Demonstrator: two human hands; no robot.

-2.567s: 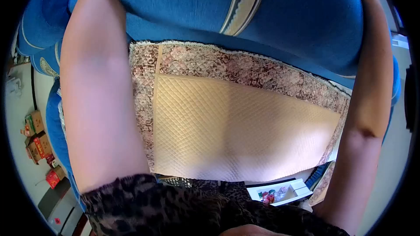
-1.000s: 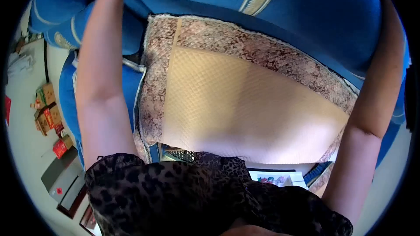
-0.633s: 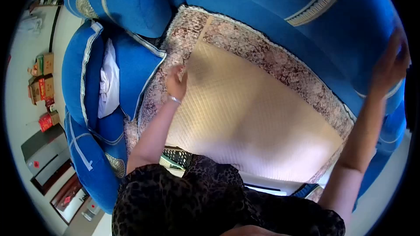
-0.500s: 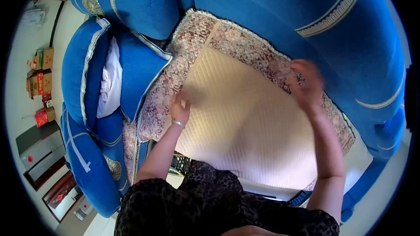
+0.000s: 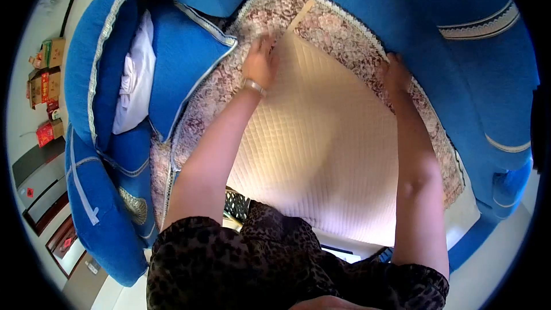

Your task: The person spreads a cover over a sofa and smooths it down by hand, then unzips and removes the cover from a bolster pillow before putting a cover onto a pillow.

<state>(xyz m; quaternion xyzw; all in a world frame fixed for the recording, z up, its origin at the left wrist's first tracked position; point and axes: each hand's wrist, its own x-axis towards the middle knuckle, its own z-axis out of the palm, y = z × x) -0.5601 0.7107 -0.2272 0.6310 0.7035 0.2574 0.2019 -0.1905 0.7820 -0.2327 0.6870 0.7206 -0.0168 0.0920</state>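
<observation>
A cream quilted pad (image 5: 321, 138) lies over a floral sofa cover (image 5: 338, 28) on the seat of a blue sofa. My left hand (image 5: 261, 66) is at the pad's upper left edge, its fingers stretched out over the border between pad and cover. A pale strap (image 5: 299, 16) runs from the pad's far corner across the floral cloth. Beside the sofa's backrest, my right hand (image 5: 396, 77) has its fingers bent at the white-trimmed edge of the cover. Its fingertips are dark and partly hidden.
Blue cushions (image 5: 183, 63) stand on the left, with a white cloth (image 5: 136, 77) tucked between them. The blue backrest (image 5: 447, 69) curves along the right. Cardboard boxes (image 5: 46, 86) sit on the floor at far left.
My left hand has reached forward along the pad's left edge. My right hand has come down from a blurred, raised position to the cover's edge. The view has shifted slightly.
</observation>
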